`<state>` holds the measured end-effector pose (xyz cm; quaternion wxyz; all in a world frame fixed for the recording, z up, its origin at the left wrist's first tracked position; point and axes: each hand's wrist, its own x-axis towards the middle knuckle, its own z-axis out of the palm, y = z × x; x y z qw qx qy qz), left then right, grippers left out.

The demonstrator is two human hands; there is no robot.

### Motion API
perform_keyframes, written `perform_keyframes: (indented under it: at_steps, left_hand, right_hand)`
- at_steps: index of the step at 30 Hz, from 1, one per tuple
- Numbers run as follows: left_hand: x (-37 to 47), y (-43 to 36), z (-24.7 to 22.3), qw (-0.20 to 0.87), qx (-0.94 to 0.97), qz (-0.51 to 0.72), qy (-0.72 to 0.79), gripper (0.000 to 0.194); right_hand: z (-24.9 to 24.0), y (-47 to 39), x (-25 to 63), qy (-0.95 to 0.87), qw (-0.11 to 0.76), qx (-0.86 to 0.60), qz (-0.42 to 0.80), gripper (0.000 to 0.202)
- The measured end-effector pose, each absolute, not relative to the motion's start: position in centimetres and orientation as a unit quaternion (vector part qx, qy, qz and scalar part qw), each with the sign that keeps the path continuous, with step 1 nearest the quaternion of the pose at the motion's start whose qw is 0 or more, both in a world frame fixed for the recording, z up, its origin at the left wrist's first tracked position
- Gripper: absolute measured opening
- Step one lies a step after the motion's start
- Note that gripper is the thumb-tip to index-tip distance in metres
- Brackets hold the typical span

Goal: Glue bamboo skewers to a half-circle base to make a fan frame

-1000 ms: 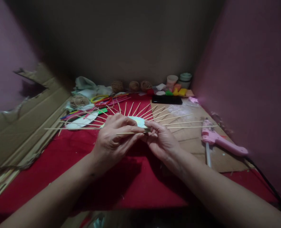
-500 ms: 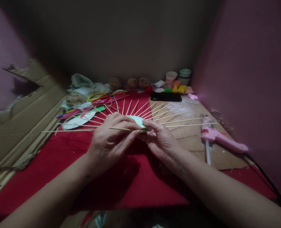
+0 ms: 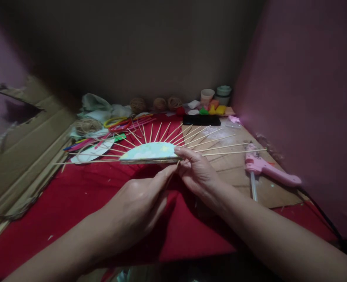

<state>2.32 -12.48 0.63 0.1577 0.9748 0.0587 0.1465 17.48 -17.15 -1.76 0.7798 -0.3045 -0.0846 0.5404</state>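
Note:
A pale blue-green half disc (image 3: 148, 150) has thin wooden sticks (image 3: 164, 132) fanning out from its curved edge. Its straight edge faces me and looks layered. My right hand (image 3: 198, 168) is closed on the disc's right end, thumb on top and fingers beneath. Just below that edge, my left hand (image 3: 144, 199) pinches a thin wooden stick, its tip near the right fingertips. Most of this stick is hidden behind the left hand. Whether its tip touches the disc I cannot tell.
A pink glue gun (image 3: 258, 166) lies on cardboard (image 3: 229, 172) at the right, its cord running off the edge. A black phone (image 3: 201, 120), twine balls (image 3: 159, 104), cups (image 3: 207, 96) and scissors (image 3: 117, 123) stand or lie at the back. A white oval (image 3: 94, 152) lies at the left.
My left hand has moved down and toward me, uncovering the half disc. The stick in it has swung from nearly level to steeply slanted. My right hand keeps its hold.

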Motion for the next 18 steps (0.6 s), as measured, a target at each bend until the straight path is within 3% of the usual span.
perform_keyframes:
  at_steps: [12,18]
  left_hand:
    - [2.2,-12.0,-0.1,0.131,0.977,0.151,0.071,0.047]
    - [2.2,-11.6,-1.1,0.017,0.985,0.159,0.068,0.055]
  right_hand:
    - [-2.2,-17.1,17.4,-0.065,0.774,-0.316,0.545,0.003]
    - [-2.0,-17.3,17.3,-0.057,0.775,-0.320,0.542,0.006]
